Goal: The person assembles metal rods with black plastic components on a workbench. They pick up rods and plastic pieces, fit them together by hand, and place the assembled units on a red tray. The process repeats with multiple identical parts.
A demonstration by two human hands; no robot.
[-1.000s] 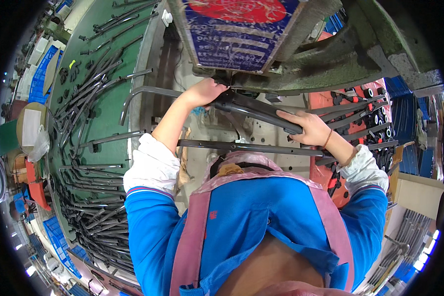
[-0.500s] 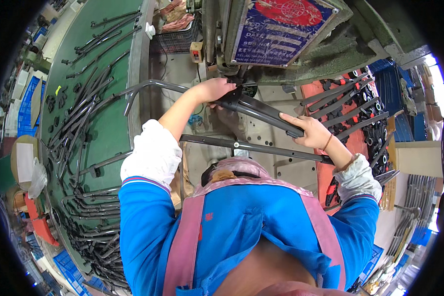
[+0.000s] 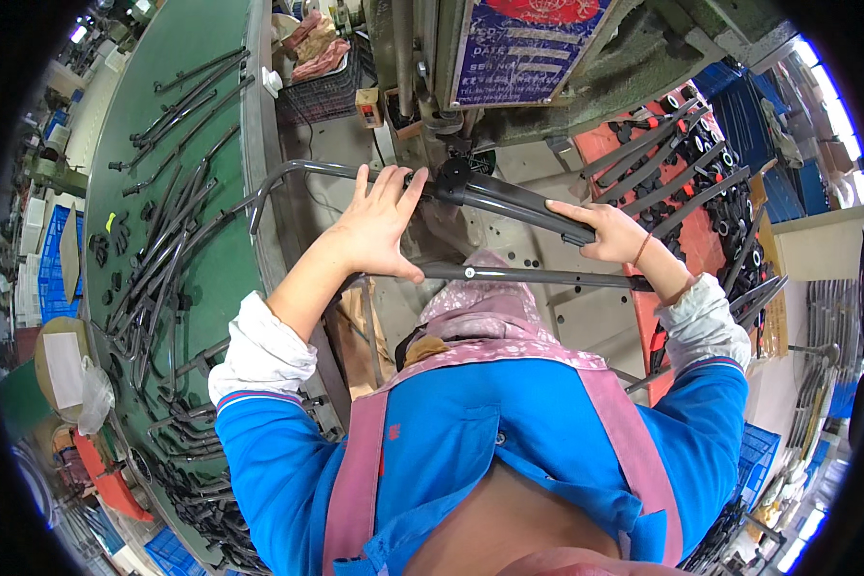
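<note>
A black tubular metal frame [image 3: 523,208] lies across in front of me below the machine, with a joint piece [image 3: 453,177] near its middle and a bent tube [image 3: 302,167] reaching left. My left hand [image 3: 379,226] is spread open; its fingertips lie at the bent tube beside the joint and its thumb is at a lower black tube [image 3: 538,276]. At the frame's right end, my right hand [image 3: 610,233] is closed around the tube, index finger along the top. The lower tube runs below it, close to my right forearm.
A green machine with a blue plate [image 3: 528,53] stands ahead. On the left, a green table [image 3: 202,125] bears several black bent tubes [image 3: 168,259]. Black flat parts and round fittings cover a red surface [image 3: 605,144] at right. A black basket [image 3: 326,96] holds cloths.
My left hand has let go of the joint, drawn back toward the left and spread its fingers. My right hand keeps its hold on the frame's end. The view has shifted slightly.
</note>
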